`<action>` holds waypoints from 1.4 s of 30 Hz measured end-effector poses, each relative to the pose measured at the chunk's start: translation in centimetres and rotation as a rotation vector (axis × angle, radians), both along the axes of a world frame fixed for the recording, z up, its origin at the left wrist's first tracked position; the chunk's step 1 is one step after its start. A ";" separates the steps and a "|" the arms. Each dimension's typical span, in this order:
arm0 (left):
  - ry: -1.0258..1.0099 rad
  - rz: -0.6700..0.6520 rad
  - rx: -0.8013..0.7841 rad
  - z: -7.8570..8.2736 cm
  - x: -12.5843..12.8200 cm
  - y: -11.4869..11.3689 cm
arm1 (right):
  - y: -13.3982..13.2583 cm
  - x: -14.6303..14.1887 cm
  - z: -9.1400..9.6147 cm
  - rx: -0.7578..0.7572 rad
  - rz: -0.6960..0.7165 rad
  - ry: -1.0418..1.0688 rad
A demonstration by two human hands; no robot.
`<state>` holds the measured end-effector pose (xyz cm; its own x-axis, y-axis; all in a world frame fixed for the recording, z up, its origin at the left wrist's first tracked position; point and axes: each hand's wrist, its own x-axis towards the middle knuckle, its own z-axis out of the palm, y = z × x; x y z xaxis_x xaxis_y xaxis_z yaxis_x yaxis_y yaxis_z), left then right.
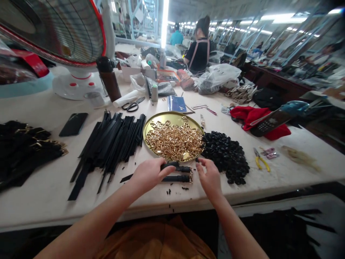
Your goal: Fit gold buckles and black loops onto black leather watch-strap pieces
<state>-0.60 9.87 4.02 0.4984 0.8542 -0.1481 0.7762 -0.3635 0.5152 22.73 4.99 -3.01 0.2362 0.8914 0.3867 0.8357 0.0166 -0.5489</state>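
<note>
My left hand (149,174) is closed round a black strap (172,164) just below the round gold tray (147,147). Beneath that strap lie black straps with gold buckles (191,176) at their right ends. My right hand (209,177) is closed in a pinch at the tray's lower right edge. A small black loop (197,160) shows at its fingertips. Many gold buckles (175,138) are heaped in the tray. Right of it spreads a pile of black loops (228,154). To the left, long black straps (114,140) lie in a bundle.
Buckled black straps (24,147) are piled far left, near a phone (73,124). A fan (78,84), dark bottle (109,79) and scissors (134,104) stand or lie behind. Yellow-handled pliers (261,160) rest at right. A person (199,52) is farther back.
</note>
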 end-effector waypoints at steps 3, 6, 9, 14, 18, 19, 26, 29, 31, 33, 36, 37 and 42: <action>-0.178 -0.019 -0.189 0.4 0.4 -0.3 | 1.6 3.5 1.4 -0.021 -0.125 -0.260; -0.484 0.091 -0.571 0.3 1.5 -1.0 | 3.4 5.5 2.0 -0.177 -0.172 -0.529; -0.862 0.273 -1.047 0.3 2.4 -1.9 | 4.3 6.0 1.6 -0.241 -0.165 -0.679; -1.130 0.415 -1.372 1.4 2.1 -3.2 | 3.7 6.1 1.9 -0.114 -0.162 -0.683; -1.196 0.417 -1.456 2.0 1.7 -4.0 | 1.9 4.6 3.8 0.036 -0.095 -0.348; -1.206 0.413 -1.462 2.0 1.7 -4.3 | 1.3 3.7 4.2 0.039 -0.072 -0.199; -1.135 0.358 -1.341 1.6 1.7 -6.3 | -3.4 -3.9 4.8 -0.341 0.127 1.130; -1.094 0.319 -1.306 1.6 1.6 -6.9 | -4.3 -5.2 4.9 -0.382 0.149 1.370; -1.105 0.325 -1.329 1.8 1.4 -7.1 | -4.7 -5.4 5.1 -0.392 0.166 1.435; -1.136 0.348 -1.369 1.9 1.3 -7.2 | -4.9 -5.4 5.2 -0.406 0.170 1.467; -1.165 0.366 -1.421 1.5 1.1 -7.2 | -5.1 -5.1 5.0 -0.404 0.118 1.521; -1.163 0.367 -1.416 1.3 1.1 -7.2 | -5.2 -5.0 4.8 -0.398 0.090 1.545; -1.081 0.353 -1.134 0.1 1.3 -7.2 | -5.2 -4.6 4.0 -0.375 -0.010 1.664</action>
<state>0.69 2.64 4.13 0.5957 0.6435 -0.4806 -0.1549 0.6792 0.7175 18.11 -0.18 0.98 0.1438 0.8655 -0.4797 -0.6020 -0.3083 -0.7366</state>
